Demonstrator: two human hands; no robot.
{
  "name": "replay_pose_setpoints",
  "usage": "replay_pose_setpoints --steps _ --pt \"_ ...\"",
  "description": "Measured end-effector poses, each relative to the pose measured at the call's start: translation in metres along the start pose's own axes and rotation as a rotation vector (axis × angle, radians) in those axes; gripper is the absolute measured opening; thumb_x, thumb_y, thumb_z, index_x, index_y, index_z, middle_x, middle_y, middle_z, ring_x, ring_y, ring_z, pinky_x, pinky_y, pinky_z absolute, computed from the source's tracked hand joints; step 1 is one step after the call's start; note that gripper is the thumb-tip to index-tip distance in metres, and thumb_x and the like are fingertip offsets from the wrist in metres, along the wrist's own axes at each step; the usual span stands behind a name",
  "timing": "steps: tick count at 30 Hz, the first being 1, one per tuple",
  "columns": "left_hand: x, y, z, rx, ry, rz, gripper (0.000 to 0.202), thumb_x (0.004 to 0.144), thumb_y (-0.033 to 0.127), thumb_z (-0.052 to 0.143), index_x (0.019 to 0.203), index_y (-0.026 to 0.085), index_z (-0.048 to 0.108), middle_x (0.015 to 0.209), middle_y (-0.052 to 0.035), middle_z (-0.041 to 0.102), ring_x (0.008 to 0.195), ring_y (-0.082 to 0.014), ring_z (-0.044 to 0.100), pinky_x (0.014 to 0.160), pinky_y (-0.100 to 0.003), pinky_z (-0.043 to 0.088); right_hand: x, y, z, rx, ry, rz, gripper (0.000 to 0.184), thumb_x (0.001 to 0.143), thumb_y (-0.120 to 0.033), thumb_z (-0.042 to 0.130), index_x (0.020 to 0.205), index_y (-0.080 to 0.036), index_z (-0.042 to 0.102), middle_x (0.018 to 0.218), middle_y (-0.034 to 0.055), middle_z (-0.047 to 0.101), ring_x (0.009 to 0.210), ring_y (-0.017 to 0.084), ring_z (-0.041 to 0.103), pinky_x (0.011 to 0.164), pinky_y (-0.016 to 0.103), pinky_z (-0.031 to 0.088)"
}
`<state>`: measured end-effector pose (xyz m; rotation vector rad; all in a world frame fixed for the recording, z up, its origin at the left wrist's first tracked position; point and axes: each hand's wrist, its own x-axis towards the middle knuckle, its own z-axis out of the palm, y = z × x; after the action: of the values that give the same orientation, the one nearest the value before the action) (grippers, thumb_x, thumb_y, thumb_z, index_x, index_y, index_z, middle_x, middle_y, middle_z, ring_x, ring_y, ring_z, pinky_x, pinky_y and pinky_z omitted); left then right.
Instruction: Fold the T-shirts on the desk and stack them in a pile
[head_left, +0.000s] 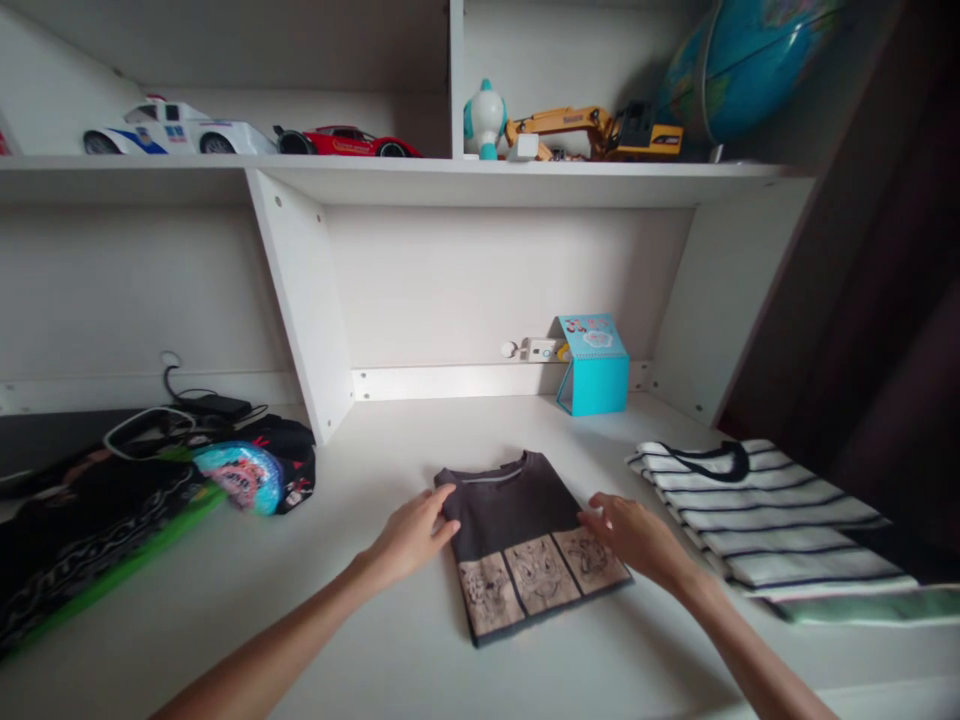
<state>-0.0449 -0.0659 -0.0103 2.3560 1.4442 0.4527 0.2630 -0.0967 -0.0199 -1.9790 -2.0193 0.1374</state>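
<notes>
A dark grey T-shirt [517, 520], folded into a neat rectangle with beige cartoon panels along its near edge, lies in the middle of the white desk [390, 650]. My left hand [412, 535] rests at its left edge, fingertips touching the cloth, fingers stretched. My right hand [634, 535] lies at its right edge, fingers extended onto the fabric. Neither hand grips anything.
A folded white shirt with dark stripes [757, 515] lies to the right. At left sits a heap of dark clothes [97, 510] with cables. A turquoise box [595, 368] stands at the back. On the shelf above are toy cars [176, 130], an excavator [592, 130] and a globe [742, 60].
</notes>
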Motion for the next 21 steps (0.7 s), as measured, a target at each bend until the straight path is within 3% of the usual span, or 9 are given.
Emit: replay_pose_setpoints --steps 3,6,10,13,18,21 --pt "0.002 0.007 0.008 -0.243 0.023 -0.023 0.044 0.077 0.026 0.052 0.120 0.016 0.050 0.108 -0.0096 0.057 0.083 -0.0182 0.059 0.080 -0.030 0.045 0.011 0.003 0.018 0.048 -0.010 0.020 0.014 0.080 -0.027 0.052 0.088 -0.017 0.059 0.078 0.0062 0.066 0.074 0.020 0.062 0.064 0.026 0.038" --pt "0.005 0.012 0.011 -0.519 0.057 -0.145 0.050 0.072 0.021 0.054 0.121 0.017 0.046 0.104 -0.0083 0.055 0.074 -0.0151 0.058 0.072 -0.028 0.047 0.014 -0.002 0.024 0.104 0.007 0.021 0.009 0.077 -0.021 0.051 0.083 -0.018 0.056 0.079 0.0058 0.066 0.075 0.019 0.061 0.064 0.025 0.038" --pt "-0.002 0.025 0.003 -0.927 -0.030 -0.295 0.056 0.066 0.020 0.060 0.119 0.017 0.044 0.096 -0.0059 0.054 0.077 -0.0157 0.059 0.069 -0.027 0.048 0.007 -0.002 0.016 0.198 0.027 -0.017 0.014 0.075 -0.018 0.047 0.087 -0.019 0.052 0.081 0.0037 0.066 0.074 0.017 0.061 0.065 0.024 0.039" --pt "-0.008 0.041 -0.003 -1.042 -0.065 -0.335 0.051 0.063 0.018 0.063 0.112 0.015 0.051 0.098 -0.0068 0.057 0.083 -0.0162 0.058 0.072 -0.026 0.047 -0.006 0.003 0.003 0.254 0.044 -0.052 0.026 0.075 -0.017 0.043 0.100 -0.022 0.049 0.083 0.0008 0.066 0.071 0.016 0.061 0.066 0.024 0.042" --pt "0.005 0.081 0.001 -0.963 -0.039 -0.197 0.052 0.066 0.015 0.063 0.118 0.013 0.053 0.089 -0.0058 0.062 0.070 -0.0115 0.057 0.068 -0.023 0.046 -0.032 0.027 -0.036 0.243 0.137 -0.060 0.032 0.078 -0.026 0.039 0.106 -0.024 0.055 0.097 0.0039 0.066 0.078 0.020 0.062 0.074 0.030 0.043" --pt "0.029 0.114 0.011 -0.904 0.043 0.052 0.052 0.065 0.015 0.065 0.116 0.016 0.056 0.112 -0.0091 0.056 0.060 -0.0061 0.054 0.061 -0.021 0.046 -0.044 0.063 -0.070 0.132 0.259 -0.007 0.032 0.078 -0.035 0.041 0.102 -0.026 0.060 0.090 0.0038 0.067 0.073 0.021 0.062 0.069 0.030 0.044"
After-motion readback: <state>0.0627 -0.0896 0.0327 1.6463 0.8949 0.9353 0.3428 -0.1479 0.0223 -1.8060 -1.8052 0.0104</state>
